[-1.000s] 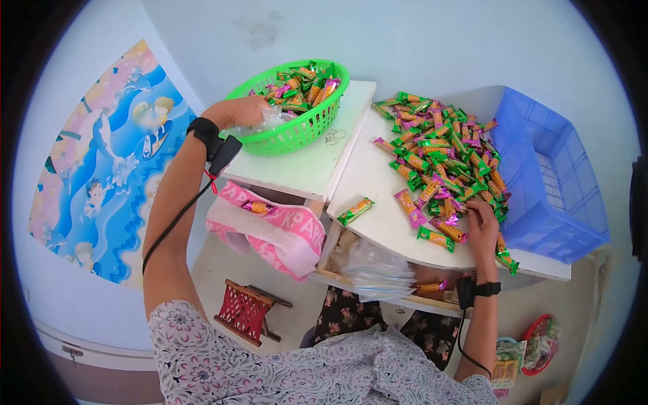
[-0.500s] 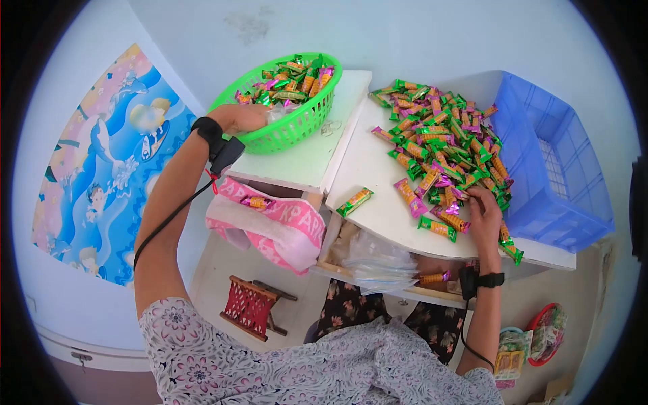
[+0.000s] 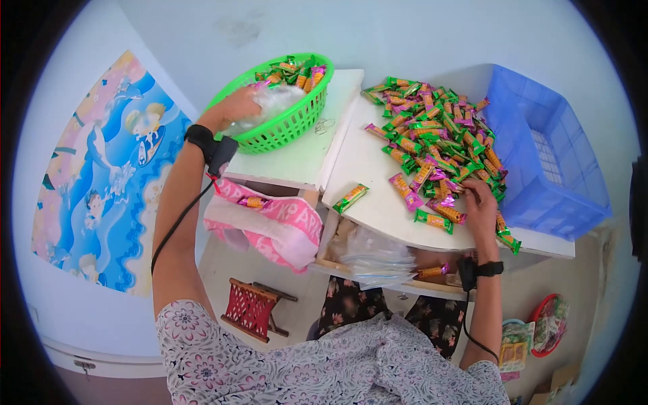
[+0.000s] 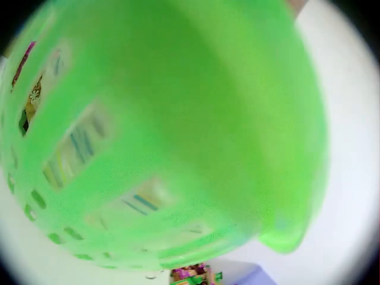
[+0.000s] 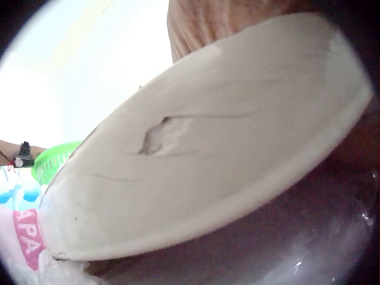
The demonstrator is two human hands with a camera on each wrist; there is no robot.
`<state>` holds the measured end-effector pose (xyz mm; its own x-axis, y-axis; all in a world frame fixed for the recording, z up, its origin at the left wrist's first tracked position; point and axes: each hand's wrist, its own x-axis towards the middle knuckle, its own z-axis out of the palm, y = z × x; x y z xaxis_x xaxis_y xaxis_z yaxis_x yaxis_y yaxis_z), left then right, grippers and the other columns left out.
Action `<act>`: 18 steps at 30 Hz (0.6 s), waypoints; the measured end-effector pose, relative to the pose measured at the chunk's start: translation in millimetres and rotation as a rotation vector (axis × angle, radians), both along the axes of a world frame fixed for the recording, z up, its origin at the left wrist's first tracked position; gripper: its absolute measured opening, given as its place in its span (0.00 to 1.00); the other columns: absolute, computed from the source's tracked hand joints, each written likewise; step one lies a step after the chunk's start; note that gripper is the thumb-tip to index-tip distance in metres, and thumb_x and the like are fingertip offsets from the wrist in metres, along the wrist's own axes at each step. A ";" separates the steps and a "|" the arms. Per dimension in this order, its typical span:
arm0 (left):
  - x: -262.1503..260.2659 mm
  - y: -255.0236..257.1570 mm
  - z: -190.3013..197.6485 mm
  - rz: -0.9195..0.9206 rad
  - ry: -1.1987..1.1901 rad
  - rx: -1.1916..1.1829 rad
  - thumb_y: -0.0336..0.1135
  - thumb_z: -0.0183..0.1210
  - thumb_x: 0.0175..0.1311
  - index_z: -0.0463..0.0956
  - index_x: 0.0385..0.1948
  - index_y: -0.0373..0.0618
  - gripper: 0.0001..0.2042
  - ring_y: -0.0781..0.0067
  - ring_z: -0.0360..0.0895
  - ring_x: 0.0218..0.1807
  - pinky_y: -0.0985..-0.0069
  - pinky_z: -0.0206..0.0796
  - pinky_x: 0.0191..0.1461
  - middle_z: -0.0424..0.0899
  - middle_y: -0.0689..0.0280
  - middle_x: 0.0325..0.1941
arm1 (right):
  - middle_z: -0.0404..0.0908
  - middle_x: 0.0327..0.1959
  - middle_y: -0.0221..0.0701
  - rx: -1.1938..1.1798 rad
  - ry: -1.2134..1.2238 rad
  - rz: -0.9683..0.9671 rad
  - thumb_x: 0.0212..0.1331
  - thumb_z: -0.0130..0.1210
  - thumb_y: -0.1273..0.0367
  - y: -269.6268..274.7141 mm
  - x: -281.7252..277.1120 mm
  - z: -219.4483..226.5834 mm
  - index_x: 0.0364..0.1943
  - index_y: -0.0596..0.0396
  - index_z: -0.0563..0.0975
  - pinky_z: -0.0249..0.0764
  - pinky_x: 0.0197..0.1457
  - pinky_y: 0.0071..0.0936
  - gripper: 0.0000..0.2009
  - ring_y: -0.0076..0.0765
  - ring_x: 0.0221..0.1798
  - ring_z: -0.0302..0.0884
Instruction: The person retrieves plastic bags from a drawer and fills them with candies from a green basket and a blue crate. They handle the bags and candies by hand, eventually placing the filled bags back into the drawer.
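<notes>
In the head view my left hand is over the near left side of the green basket, gripping a crumpled clear plastic bag. Small wrapped snacks in green and purple packets fill the basket around the bag. The left wrist view is mostly the basket's slotted wall, which hides that hand's fingers. My right hand rests at the near right edge of a large heap of the same snacks, fingers slightly bent against the packets. In the right wrist view the tabletop's edge covers its fingers.
A blue plastic crate lies tipped beside the heap. Below the tabletop, an open drawer holds clear bags. A pink towel hangs left of it, with a folding stool on the floor.
My left hand has raised the clear plastic bag higher, so more of it shows above the basket rim. My right hand stays at the heap's edge.
</notes>
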<state>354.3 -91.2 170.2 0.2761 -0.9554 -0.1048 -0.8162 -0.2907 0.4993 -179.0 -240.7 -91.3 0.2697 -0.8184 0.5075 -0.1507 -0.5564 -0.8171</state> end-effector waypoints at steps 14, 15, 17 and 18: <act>41.5 37.6 8.9 0.083 0.701 -0.664 0.29 0.60 0.66 0.77 0.57 0.39 0.18 0.70 0.85 0.48 0.67 0.80 0.54 0.85 0.64 0.51 | 0.83 0.51 0.41 -0.366 0.305 -0.202 0.63 0.55 0.79 23.5 5.6 27.5 0.49 0.57 0.79 0.77 0.56 0.42 0.11 0.54 0.54 0.80; 38.6 39.4 9.1 0.119 0.684 -0.676 0.29 0.61 0.66 0.78 0.57 0.39 0.17 0.70 0.85 0.48 0.68 0.80 0.54 0.85 0.64 0.50 | 0.83 0.52 0.41 -0.362 0.308 -0.213 0.63 0.56 0.79 24.8 5.6 29.6 0.49 0.56 0.79 0.77 0.57 0.43 0.11 0.54 0.55 0.80; 36.4 40.7 10.1 0.112 0.689 -0.688 0.30 0.61 0.66 0.79 0.55 0.40 0.16 0.72 0.85 0.47 0.69 0.80 0.52 0.86 0.66 0.48 | 0.83 0.53 0.41 -0.399 0.304 -0.237 0.63 0.56 0.78 25.6 5.8 30.0 0.49 0.56 0.79 0.77 0.58 0.43 0.12 0.54 0.57 0.79; 38.3 41.6 9.9 0.072 0.710 -0.690 0.30 0.61 0.66 0.79 0.54 0.41 0.16 0.72 0.85 0.46 0.70 0.79 0.52 0.86 0.66 0.47 | 0.83 0.53 0.41 -0.417 0.304 -0.247 0.63 0.56 0.78 25.0 6.3 29.5 0.49 0.56 0.79 0.76 0.59 0.43 0.12 0.54 0.57 0.79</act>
